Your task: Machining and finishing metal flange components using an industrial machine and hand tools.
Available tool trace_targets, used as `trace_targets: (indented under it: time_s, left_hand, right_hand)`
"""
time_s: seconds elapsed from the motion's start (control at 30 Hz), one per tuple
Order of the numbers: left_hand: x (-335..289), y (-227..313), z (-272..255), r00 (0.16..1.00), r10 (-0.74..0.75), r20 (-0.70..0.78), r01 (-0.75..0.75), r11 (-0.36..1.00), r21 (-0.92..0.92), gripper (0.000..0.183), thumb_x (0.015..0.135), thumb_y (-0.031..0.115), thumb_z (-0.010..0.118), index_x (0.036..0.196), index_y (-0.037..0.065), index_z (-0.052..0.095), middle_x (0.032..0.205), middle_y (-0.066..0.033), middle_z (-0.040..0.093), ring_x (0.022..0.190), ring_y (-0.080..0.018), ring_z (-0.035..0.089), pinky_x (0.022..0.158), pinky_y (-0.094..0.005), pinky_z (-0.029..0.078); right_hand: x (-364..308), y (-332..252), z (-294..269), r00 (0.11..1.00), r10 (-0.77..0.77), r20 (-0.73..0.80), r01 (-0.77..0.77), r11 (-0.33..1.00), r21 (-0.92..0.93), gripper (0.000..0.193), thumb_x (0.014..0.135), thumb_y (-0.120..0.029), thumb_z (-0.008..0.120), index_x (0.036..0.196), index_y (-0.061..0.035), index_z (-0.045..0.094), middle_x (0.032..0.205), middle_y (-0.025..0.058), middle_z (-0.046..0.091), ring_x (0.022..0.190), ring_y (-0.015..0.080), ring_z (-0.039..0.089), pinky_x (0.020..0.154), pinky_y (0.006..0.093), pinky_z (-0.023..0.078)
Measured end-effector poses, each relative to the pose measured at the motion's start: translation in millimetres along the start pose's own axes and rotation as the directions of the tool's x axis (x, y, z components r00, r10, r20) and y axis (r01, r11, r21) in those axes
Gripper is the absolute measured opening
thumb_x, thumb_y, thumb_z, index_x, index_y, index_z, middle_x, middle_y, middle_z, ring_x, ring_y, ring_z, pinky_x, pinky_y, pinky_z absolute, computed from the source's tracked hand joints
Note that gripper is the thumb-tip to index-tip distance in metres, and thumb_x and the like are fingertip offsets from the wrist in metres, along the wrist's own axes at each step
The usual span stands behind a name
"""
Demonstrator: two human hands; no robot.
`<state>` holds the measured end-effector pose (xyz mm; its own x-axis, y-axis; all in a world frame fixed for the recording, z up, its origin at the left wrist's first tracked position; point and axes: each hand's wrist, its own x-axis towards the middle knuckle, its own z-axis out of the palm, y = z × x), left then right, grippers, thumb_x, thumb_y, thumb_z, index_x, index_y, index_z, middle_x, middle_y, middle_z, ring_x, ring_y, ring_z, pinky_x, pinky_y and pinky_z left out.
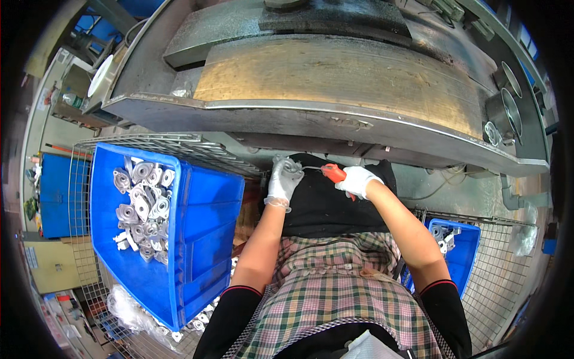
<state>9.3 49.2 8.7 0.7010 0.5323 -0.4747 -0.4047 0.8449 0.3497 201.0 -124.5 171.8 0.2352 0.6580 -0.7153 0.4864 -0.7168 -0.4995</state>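
Note:
My left hand (282, 181), in a white glove, is closed on a small grey cast metal part (292, 167) above my black-covered lap. In my white-gloved right hand (359, 180) is a red-handled tool (333, 173). Its thin metal shaft points left and reaches the part or just beside it; contact is too small to make out. My right fingers hide much of the handle. To my left, a tilted blue bin (206, 221) holds many similar cast metal parts (142, 206).
A metal workbench with a worn wooden board (341, 78) stands ahead. Metal cups (504, 113) sit at its right end. A smaller blue bin (469, 245) with parts rests in a wire cage (499, 269) on the right. Wire mesh (81, 239) and clear plastic bags (134, 314) lie left.

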Motion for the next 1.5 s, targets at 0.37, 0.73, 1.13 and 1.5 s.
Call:
trace_targets:
  time_s: [0.37,0.73,1.13,1.5]
  left_hand:
    - [-3.4,0.4,4.9,0.996,-0.008,0.094,0.001,0.997,0.073,0.022,0.093,0.032,0.07,0.106,0.016,0.063,0.106,-0.0047,0.065,0.105,-0.0275,0.062,0.093,-0.0475,0.048]
    - [-5.3,0.8,11.7,0.985,-0.047,0.168,0.045,0.999,0.011,0.023,0.102,0.04,0.056,0.108,0.018,0.06,0.102,-0.0008,0.061,0.097,-0.0247,0.059,0.094,-0.0454,0.047]
    - [12.3,1.5,-16.4,0.888,-0.257,0.382,0.46,0.51,-0.727,0.027,0.105,0.038,0.05,0.107,0.014,0.06,0.102,-0.0024,0.059,0.104,-0.0215,0.055,0.102,-0.0432,0.043]
    - [3.7,-2.9,-5.4,0.991,-0.096,0.093,0.097,0.995,-0.006,0.028,0.102,0.041,0.056,0.118,0.019,0.058,0.1,-0.0036,0.059,0.098,-0.0258,0.057,0.092,-0.0449,0.048]
  right_hand:
    - [5.2,5.9,3.5,0.999,-0.036,0.03,0.035,0.999,0.019,0.031,0.086,-0.033,0.065,0.092,-0.0021,0.064,0.065,0.0106,0.068,0.053,0.0245,0.065,0.053,0.0385,0.05]
    - [19.8,-15.6,3.9,0.995,-0.096,-0.03,0.1,0.971,0.218,0.032,0.088,-0.034,0.068,0.083,-0.0026,0.066,0.064,0.0086,0.068,0.05,0.022,0.062,0.049,0.0366,0.048]
    - [37.2,-15.9,6.6,0.988,-0.129,-0.083,0.138,0.985,0.103,0.038,0.088,-0.037,0.066,0.075,-0.0015,0.07,0.061,0.0115,0.068,0.056,0.0258,0.067,0.06,0.0392,0.053]
    - [40.3,-16.3,9.8,0.99,-0.131,-0.043,0.135,0.986,0.096,0.04,0.088,-0.037,0.065,0.071,-0.0018,0.07,0.06,0.0105,0.068,0.055,0.0244,0.067,0.058,0.0382,0.053]
